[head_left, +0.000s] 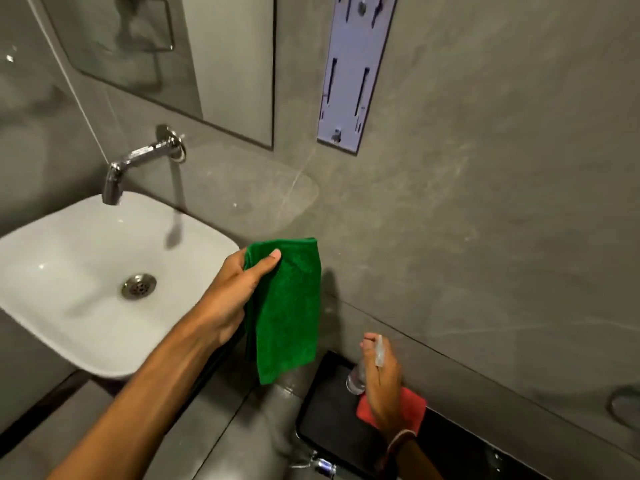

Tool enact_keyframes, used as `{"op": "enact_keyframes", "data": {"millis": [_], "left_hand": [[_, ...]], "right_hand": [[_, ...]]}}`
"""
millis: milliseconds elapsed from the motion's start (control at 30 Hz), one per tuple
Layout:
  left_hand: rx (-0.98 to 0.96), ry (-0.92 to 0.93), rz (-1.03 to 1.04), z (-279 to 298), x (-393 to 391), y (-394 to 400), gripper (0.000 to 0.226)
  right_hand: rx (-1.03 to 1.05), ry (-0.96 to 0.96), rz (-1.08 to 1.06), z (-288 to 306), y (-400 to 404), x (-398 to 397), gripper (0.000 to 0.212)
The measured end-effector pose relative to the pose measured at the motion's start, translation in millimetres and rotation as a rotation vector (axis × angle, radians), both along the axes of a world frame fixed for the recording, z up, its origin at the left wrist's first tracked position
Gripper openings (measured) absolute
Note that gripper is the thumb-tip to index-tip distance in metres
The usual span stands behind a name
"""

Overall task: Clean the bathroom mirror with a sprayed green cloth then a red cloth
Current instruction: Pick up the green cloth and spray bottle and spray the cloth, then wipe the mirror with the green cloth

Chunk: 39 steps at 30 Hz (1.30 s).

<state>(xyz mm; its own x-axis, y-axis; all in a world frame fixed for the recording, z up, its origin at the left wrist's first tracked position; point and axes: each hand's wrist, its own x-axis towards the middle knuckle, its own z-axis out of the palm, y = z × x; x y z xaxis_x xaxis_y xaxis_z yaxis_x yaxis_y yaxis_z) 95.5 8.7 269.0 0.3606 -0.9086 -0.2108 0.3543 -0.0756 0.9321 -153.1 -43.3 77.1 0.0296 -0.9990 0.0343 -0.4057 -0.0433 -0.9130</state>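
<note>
Between the sink's point(207, 237) right rim and bare grey wall, the left hand point(235, 289) pinches a folded green cloth point(287, 306) hanging free, while the right hand point(382, 379) grips a spray bottle point(358, 375) above the red cloth point(412, 407) on a black ledge point(329, 410).

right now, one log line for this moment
left hand: holds green cloth | right hand: on spray bottle | red cloth: on black ledge

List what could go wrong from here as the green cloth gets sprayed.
1. The right hand holds the spray bottle low, apart from the green cloth hanging from the left hand; mist may miss and hit the wall.
2. The red cloth lies directly beneath the bottle on the black ledge; drips could wet it before the second wipe.
</note>
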Motion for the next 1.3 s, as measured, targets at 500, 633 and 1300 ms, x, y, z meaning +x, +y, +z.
{"op": "enact_keyframes", "data": {"millis": [500, 633, 1300], "left_hand": [[0.099, 0.004, 0.076, -40, 8, 1, 0.027], [0.024, 0.005, 0.010, -26, 8, -2, 0.024], [-0.937, 0.346, -0.244, 248, 72, 52, 0.056]], "right_hand": [[0.067, 0.009, 0.016, -74, -21, -22, 0.015], [-0.062, 0.104, 0.006, -39, -9, -21, 0.056], [-0.369, -0.363, 0.939, 522, -33, 232, 0.026]]}}
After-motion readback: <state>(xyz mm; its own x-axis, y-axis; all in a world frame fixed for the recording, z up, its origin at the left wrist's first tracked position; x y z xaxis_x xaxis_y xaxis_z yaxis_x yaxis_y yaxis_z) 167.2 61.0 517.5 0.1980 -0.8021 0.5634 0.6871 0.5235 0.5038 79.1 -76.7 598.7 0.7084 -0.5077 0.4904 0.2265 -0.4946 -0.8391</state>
